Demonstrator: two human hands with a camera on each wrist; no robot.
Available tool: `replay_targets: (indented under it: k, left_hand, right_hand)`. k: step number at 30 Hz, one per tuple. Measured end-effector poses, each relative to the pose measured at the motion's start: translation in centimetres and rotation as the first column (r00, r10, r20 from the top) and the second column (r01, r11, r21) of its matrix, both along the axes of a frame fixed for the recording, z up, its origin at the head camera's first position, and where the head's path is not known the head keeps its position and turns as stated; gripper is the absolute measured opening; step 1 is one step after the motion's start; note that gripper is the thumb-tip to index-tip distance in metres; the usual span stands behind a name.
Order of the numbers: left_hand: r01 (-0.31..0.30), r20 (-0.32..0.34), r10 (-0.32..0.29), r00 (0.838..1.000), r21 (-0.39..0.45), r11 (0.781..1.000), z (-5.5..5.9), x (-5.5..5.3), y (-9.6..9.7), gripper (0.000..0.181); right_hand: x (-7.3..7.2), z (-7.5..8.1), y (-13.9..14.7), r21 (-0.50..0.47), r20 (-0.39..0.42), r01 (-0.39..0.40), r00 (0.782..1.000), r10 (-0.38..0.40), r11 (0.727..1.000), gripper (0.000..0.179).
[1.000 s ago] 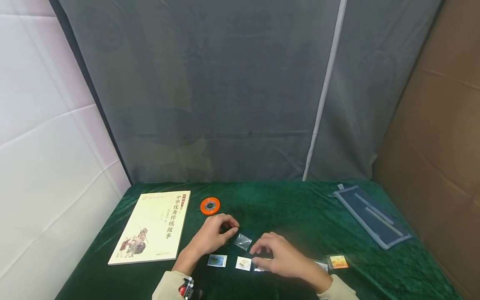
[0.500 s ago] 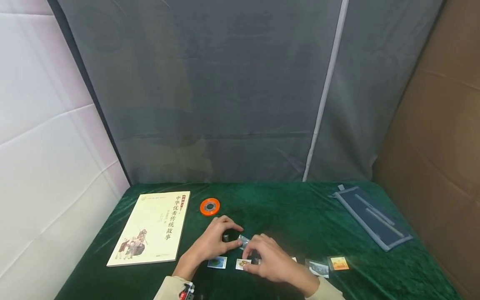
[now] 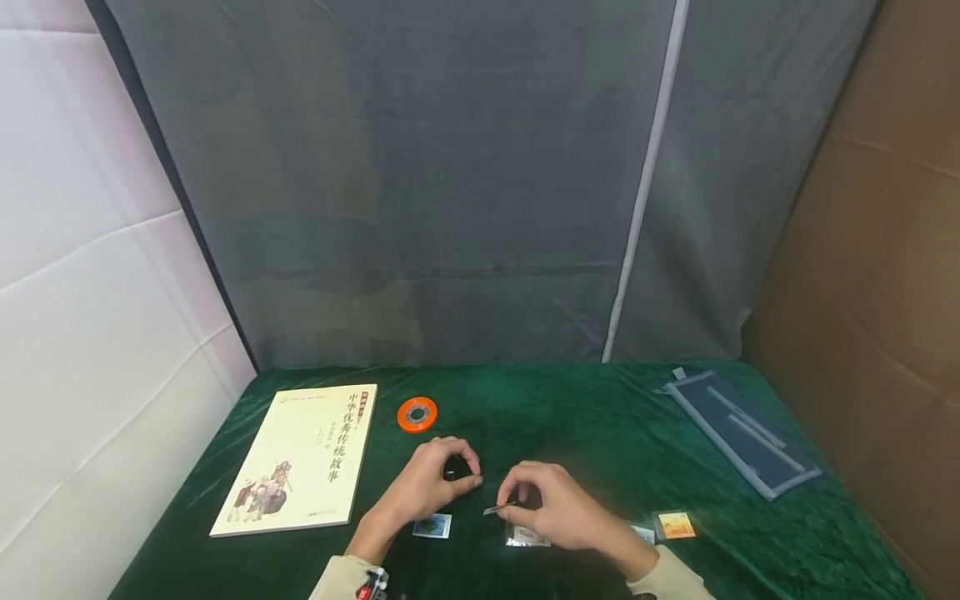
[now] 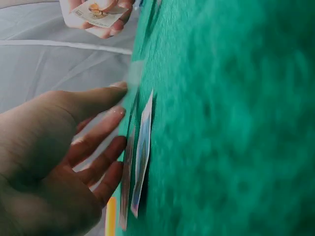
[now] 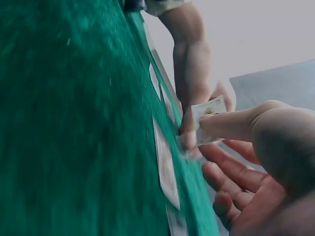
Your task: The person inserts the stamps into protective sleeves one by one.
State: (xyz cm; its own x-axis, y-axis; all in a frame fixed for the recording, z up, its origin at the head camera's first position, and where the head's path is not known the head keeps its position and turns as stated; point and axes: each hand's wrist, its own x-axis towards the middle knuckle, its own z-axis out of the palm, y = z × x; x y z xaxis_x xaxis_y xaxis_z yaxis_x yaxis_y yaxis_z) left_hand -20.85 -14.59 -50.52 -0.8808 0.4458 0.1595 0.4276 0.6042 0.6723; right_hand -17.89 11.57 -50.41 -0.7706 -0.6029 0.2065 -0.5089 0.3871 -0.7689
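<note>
My right hand (image 3: 558, 504) pinches a small postage stamp (image 5: 212, 109) by its edge between thumb and forefinger. The stamp is raised off the cloth and tilted, nearly edge-on in the head view. To its left, my left hand (image 3: 433, 479) pinches a small clear plastic sleeve (image 4: 134, 76), which is blurred in the left wrist view and hard to make out from the head. A blue stamp (image 3: 432, 526) lies just below the left hand. Partly under the right hand is a stamp in a clear sleeve (image 3: 527, 537).
Further right lie another sleeved stamp (image 3: 645, 533), partly hidden by the right forearm, and an orange stamp (image 3: 677, 525) in a sleeve. A cream book (image 3: 300, 458) is at left, an orange ring-shaped disc (image 3: 417, 414) behind the left hand, and a blue zip pouch (image 3: 742, 433) at right.
My right hand has picked up the stamp from the row and lifted it slightly right. My left hand has taken the clear sleeve off the cloth between finger and thumb.
</note>
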Motion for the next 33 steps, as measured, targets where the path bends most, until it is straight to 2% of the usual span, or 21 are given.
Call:
replay_targets:
  k: [4,7,11,14,17,20,23,27,33]
  left_hand:
    - [-0.005,0.091,-0.01,0.996,0.159,0.987,0.1,0.4,1.2,0.011]
    - [-0.023,0.157,-0.022,0.987,0.28,0.96,0.5,1.0,2.3,0.019]
    - [-0.043,0.228,-0.05,0.972,0.389,0.92,1.0,1.8,3.6,0.032]
    - [-0.065,0.26,-0.049,0.964,0.413,0.908,1.3,2.2,4.2,0.028]
    - [-0.093,0.274,-0.024,0.962,0.408,0.908,1.5,2.2,4.5,0.022]
    - [-0.106,0.272,-0.01,0.962,0.407,0.907,1.5,2.2,4.7,0.019]
    - [-0.097,0.275,-0.024,0.961,0.419,0.903,1.4,2.3,4.8,0.02]
    - [-0.087,0.297,-0.05,0.953,0.431,0.898,1.3,2.4,5.0,0.024]
    - [-0.089,0.33,-0.069,0.941,0.439,0.894,1.0,2.6,5.3,0.025]
  right_hand:
    - [-0.4,0.0,2.2,-0.037,0.081,0.058,0.995,-0.055,0.998,0.006]
    - [-0.6,-0.1,3.6,-0.09,0.15,0.108,0.984,-0.094,0.99,0.007]
    - [-0.7,-0.3,4.7,-0.156,0.209,0.163,0.969,-0.129,0.974,0.011]
    - [-0.8,-0.4,5.0,-0.199,0.226,0.2,0.962,-0.153,0.959,0.012]
    - [-1.0,-0.3,5.2,-0.262,0.231,0.224,0.959,-0.165,0.939,0.011]
    - [-1.1,-0.2,5.3,-0.336,0.235,0.223,0.961,-0.147,0.915,0.01]
    - [-1.2,-0.2,5.3,-0.386,0.249,0.223,0.959,-0.132,0.895,0.01]
    - [-1.2,-0.1,5.3,-0.411,0.247,0.227,0.96,-0.132,0.883,0.009]
    - [-1.2,-0.3,5.2,-0.45,0.186,0.189,0.976,-0.116,0.873,0.007]
